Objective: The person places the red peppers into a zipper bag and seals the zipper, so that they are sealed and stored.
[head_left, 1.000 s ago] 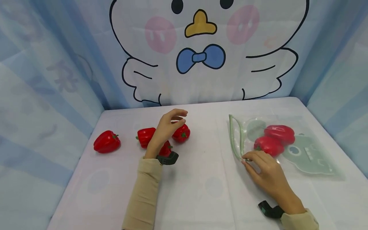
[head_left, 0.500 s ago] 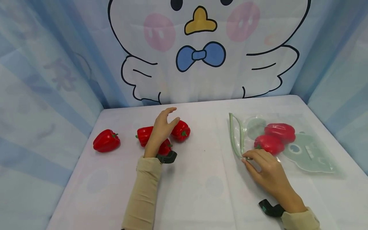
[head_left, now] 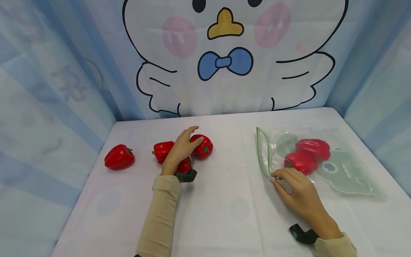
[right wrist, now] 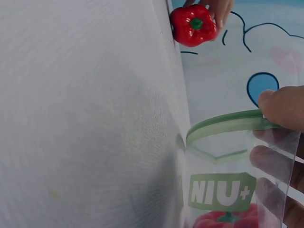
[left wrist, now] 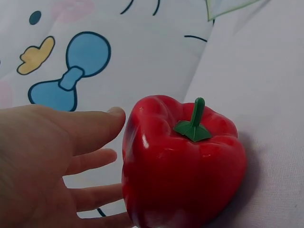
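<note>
My left hand (head_left: 181,148) is at a red bell pepper (head_left: 205,150) with a green stem. In the left wrist view the thumb and spread fingers (left wrist: 95,126) reach to the near side of this bell pepper (left wrist: 183,171), the thumb tip right at its edge. My right hand (head_left: 298,196) pinches the opening edge of a clear zip bag (head_left: 350,171) with a green zip strip. Two red bell peppers (head_left: 311,148) lie inside the bag. The right wrist view has the thumb on the green strip (right wrist: 228,118), fingers behind the clear film.
One red bell pepper (head_left: 119,157) lies alone at the left of the white table (head_left: 224,214). Two more, a bell pepper (head_left: 162,151) and another bell pepper (head_left: 184,166), sit by my left wrist, partly hidden. A printed curtain (head_left: 224,92) closes off the back.
My left hand has drawn back, then come down around the rightmost loose bell pepper. The right hand and the bag stay put.
</note>
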Action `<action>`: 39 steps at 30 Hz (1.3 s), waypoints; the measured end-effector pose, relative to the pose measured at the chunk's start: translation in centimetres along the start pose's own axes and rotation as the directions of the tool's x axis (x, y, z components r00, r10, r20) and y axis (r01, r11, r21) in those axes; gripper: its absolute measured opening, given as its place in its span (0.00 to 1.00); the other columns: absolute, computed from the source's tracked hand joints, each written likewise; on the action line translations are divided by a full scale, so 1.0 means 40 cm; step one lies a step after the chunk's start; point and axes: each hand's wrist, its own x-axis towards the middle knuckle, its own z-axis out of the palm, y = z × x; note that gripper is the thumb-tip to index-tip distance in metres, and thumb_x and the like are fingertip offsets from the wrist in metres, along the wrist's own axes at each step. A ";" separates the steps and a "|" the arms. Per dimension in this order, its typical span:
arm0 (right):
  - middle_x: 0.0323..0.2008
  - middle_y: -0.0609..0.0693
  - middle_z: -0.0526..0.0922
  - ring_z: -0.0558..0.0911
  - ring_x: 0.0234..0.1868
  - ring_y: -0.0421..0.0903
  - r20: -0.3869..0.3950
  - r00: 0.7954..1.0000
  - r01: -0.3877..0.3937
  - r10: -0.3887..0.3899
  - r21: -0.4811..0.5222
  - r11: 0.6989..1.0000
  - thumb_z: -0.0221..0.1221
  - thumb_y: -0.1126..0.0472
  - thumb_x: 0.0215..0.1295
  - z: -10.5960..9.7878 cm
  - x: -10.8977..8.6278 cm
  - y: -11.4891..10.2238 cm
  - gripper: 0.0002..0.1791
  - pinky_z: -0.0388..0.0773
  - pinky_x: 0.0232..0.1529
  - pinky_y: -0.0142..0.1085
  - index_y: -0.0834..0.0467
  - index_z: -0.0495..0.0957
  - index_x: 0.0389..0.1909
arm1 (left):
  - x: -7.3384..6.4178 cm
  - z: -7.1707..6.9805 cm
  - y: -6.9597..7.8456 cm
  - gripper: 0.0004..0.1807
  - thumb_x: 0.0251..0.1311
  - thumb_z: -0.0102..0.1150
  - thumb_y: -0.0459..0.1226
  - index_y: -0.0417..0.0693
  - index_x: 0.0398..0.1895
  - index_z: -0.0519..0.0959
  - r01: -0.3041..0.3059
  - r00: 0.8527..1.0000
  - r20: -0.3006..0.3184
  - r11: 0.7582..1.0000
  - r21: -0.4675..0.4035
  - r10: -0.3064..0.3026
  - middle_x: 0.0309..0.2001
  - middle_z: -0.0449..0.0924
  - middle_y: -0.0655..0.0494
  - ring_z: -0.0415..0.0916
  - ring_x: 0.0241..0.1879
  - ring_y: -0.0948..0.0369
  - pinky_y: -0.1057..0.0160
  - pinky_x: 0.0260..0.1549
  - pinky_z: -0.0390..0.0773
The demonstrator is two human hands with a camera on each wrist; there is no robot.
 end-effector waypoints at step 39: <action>0.40 0.49 0.88 0.84 0.42 0.46 0.008 1.000 -0.019 0.019 -0.036 0.999 0.45 0.32 0.78 -0.005 0.004 -0.008 0.34 0.58 0.64 0.09 0.57 0.86 0.42 | -0.020 0.003 0.034 0.49 0.61 0.75 0.42 0.57 0.82 0.59 -0.044 0.975 0.222 0.970 0.239 -0.010 0.79 0.60 0.44 0.63 0.76 0.46 0.41 0.66 0.77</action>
